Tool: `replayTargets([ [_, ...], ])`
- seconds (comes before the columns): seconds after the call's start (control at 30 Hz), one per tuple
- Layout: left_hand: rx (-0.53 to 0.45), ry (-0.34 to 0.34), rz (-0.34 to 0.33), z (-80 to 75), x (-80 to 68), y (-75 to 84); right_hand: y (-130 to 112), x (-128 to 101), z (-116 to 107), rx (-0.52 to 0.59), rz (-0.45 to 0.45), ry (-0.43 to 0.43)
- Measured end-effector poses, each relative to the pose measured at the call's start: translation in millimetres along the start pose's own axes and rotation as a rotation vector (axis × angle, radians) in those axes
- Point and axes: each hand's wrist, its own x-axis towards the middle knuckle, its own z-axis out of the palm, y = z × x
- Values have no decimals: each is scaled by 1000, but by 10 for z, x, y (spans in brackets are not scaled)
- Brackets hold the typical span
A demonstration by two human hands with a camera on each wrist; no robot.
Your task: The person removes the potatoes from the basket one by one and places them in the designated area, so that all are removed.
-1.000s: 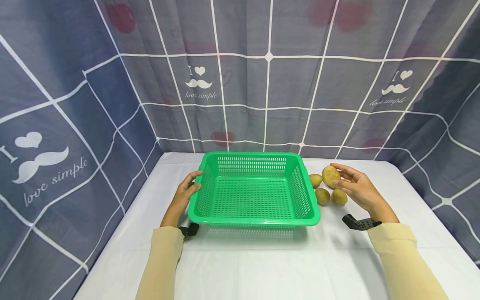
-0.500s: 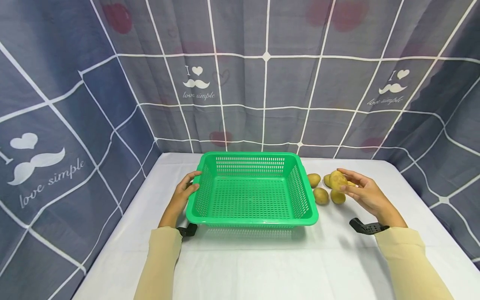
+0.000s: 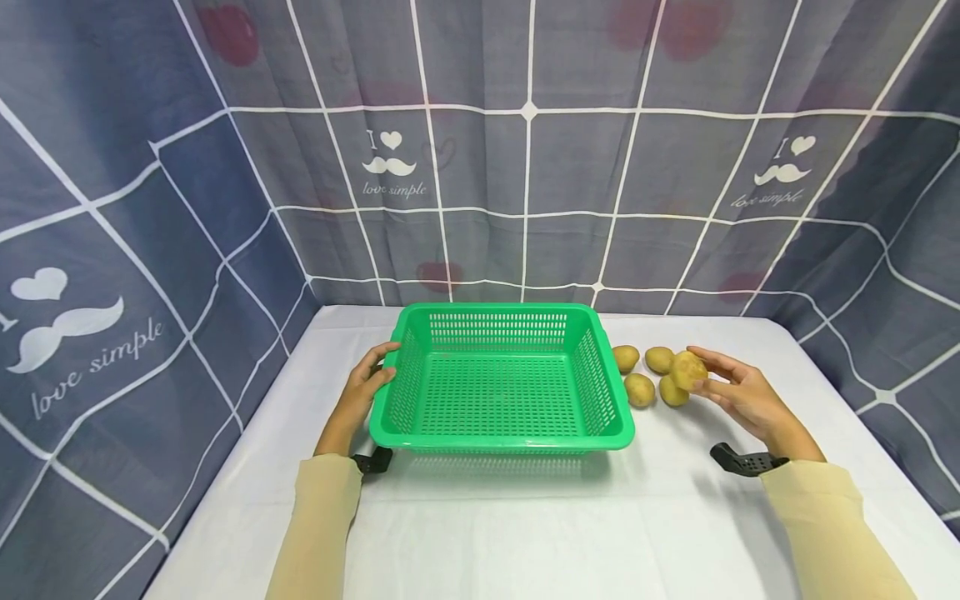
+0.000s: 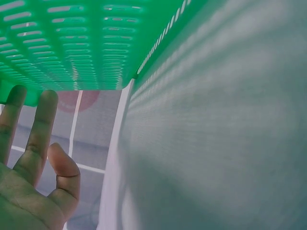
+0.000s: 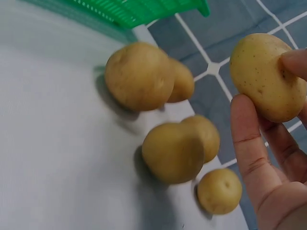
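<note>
My right hand [image 3: 738, 392] holds a potato [image 5: 261, 76] between thumb and fingertips, raised above the table at the right. Beneath and beside it lie several more potatoes, among them one against the basket's right side [image 3: 639, 390] and one farther back [image 3: 659, 359]. In the right wrist view a small potato [image 5: 219, 190] sits apart from the others. At the left, my left hand [image 3: 360, 396] holds the rim of an empty green plastic basket [image 3: 502, 442]. From the left wrist view, two fingers [image 4: 41, 124] reach up to the basket's underside, while another finger is bent.
A white cloth [image 3: 525, 533] covers the table under the basket and potatoes. Behind and along both sides hangs a grey-blue checked curtain [image 3: 577, 167]. Each wrist wears a black strap, such as the right strap [image 3: 750, 462].
My right hand has moved right and slightly toward me with the potato, uncovering a potato behind it. The left hand stays at the basket's rim. The head view has shifted slightly.
</note>
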Motion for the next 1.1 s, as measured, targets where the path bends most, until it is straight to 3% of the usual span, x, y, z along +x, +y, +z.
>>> replayTargets([
  [0.77,6,3,0,0,-3,6,197,-201,-428,115,10,22],
  [1.1,4,-2,3,1,5,17,217,-219,-496,52,61,69],
])
